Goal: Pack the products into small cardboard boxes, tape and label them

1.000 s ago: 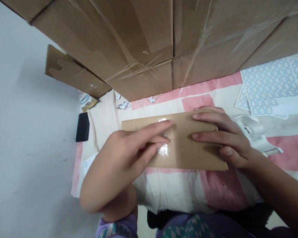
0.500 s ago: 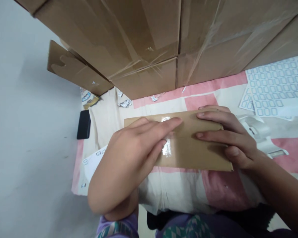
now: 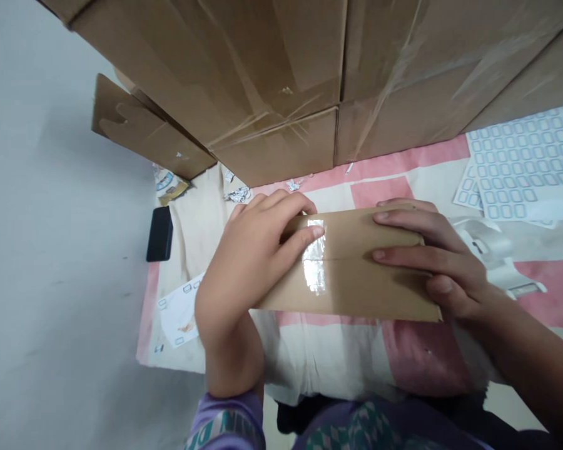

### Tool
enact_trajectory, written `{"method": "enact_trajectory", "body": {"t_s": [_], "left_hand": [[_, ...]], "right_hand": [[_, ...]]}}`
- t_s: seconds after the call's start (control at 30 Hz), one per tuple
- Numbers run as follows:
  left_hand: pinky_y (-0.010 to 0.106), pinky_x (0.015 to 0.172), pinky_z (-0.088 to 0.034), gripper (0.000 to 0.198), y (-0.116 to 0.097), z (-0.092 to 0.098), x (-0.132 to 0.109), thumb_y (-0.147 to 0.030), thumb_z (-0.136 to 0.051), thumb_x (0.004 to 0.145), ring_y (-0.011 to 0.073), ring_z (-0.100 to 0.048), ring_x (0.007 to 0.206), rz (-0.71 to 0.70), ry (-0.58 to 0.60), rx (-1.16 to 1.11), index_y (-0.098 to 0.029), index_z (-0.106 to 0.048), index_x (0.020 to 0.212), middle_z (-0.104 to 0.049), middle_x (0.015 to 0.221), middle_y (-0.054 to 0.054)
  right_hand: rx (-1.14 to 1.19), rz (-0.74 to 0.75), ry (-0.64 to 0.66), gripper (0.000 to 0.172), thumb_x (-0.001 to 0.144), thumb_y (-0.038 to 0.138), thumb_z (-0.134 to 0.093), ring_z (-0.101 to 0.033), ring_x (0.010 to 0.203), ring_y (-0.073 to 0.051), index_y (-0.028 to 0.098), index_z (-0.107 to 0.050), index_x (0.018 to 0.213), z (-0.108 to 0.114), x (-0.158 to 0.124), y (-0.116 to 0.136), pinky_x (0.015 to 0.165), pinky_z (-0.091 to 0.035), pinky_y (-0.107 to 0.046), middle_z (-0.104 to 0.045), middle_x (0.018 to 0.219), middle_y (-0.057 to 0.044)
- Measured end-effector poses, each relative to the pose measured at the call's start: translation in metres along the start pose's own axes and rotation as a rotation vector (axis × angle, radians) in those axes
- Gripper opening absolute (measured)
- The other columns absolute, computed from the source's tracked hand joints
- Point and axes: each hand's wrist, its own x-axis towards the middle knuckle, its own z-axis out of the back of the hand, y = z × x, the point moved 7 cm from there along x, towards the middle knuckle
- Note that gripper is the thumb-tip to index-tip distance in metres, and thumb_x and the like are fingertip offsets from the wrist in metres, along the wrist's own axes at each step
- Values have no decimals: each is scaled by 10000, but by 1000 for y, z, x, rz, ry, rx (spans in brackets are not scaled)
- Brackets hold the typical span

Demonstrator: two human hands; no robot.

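A small flat cardboard box [image 3: 351,281] lies in front of me, with a strip of shiny clear tape [image 3: 314,269] across the seam on its top. My left hand [image 3: 258,250] grips the box's left part: the thumb presses on the upper part of the tape and the fingers curl over the far edge, their tips hidden. At the other end, my right hand [image 3: 443,253] holds the box by its right side, fingers laid over the top and thumb at the end near the close corner.
Large taped cardboard boxes [image 3: 276,144] wall off the back. A white tape dispenser [image 3: 492,250] sits right, below sticker sheets [image 3: 520,162]. On the left are a black phone-like object [image 3: 159,233], a printed paper [image 3: 181,319] and foil scraps [image 3: 238,194]. Red-and-white cloth [image 3: 328,356] covers the surface.
My left hand has shifted up and away from me; its index finger has left the tape, the thumb now presses there and the fingers wrap the far edge. My right hand stays put.
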Motion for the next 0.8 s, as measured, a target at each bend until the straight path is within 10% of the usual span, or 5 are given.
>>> {"method": "enact_trajectory", "body": {"t_s": [0.17,0.3,0.57,0.8], "left_hand": [[389,971,-439,246,6,0,-1,-438,-540,999,236,-607,1071,-13,27,-34,-261,-617,1152,-690,1197,21],[434,1029,-432,643,6,-1,-7,-617,-723,828,297,-585,1205,-132,141,-38,-278,-524,1337,-638,1360,54],[388,848,-440,236,-5,3,1,-357,-438,1044,250,-631,951,-19,-134,131,-261,-635,959,-727,1008,21],[402,844,-455,146,-5,13,-9,-334,-504,1012,264,-652,969,-91,-216,118,-296,-645,1018,-737,1063,10]], "right_hand": [[-9,24,-2,411,1032,490,-379,-526,1341,-357,359,-701,1251,0,-2,-1,1150,-414,-655,-567,1446,-38],[-16,56,5,404,1029,475,-392,-523,1338,-359,352,-692,1271,0,-3,-3,1143,-414,-656,-558,1458,-47],[-48,46,71,365,1010,363,-468,-497,1372,-342,261,-664,1300,1,6,20,1140,-429,-594,-550,1462,-113],[-572,-423,-49,479,957,441,-594,-581,1275,-374,274,-557,1406,102,-24,-13,1051,-479,-597,-598,1409,-148]]}}
